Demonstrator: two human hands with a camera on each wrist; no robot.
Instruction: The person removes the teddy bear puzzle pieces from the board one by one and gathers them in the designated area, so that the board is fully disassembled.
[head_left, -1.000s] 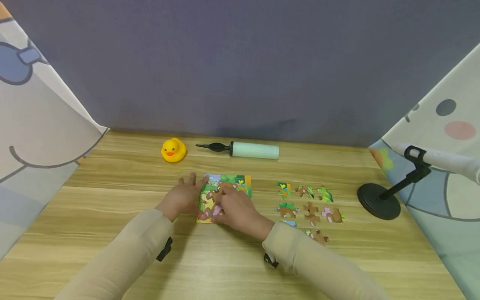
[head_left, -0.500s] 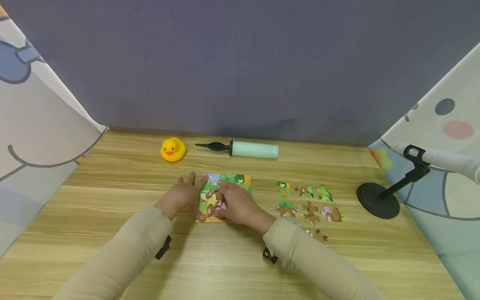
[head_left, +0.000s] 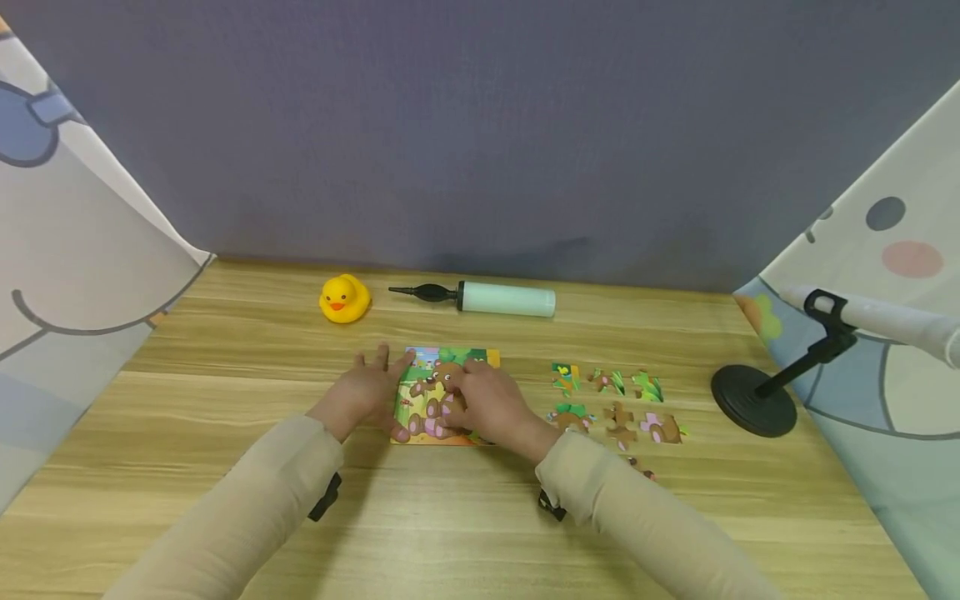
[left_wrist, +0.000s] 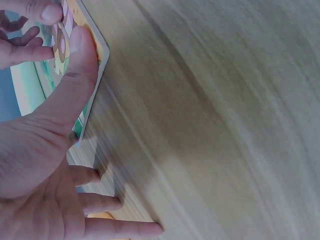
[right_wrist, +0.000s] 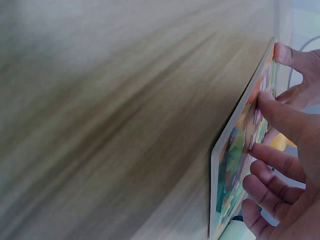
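Note:
A jigsaw puzzle board point(head_left: 420, 386) with a bear picture lies on the wooden table. My left hand point(head_left: 362, 397) spreads its fingers at the board's left side. Its thumb point(left_wrist: 82, 55) rests on the near left corner, and its index finger reaches the far left corner. Over the middle of the board, my right hand point(head_left: 491, 407) pinches a small puzzle piece point(right_wrist: 255, 128) between thumb and index finger, close above the picture. That piece is partly hidden by the fingers, which also cover the board's right part in the head view.
Several loose puzzle pieces point(head_left: 621, 417) lie right of the board, the nearest ones partly behind the right sleeve point(head_left: 600, 492). A yellow rubber duck point(head_left: 345, 298) and a hand pump point(head_left: 506, 298) stand behind the board. At far right is a black round-based stand point(head_left: 753, 400).
My right hand has shifted slightly to the right over the board, uncovering more of the bear picture. The left hand has stayed at the board's left edge.

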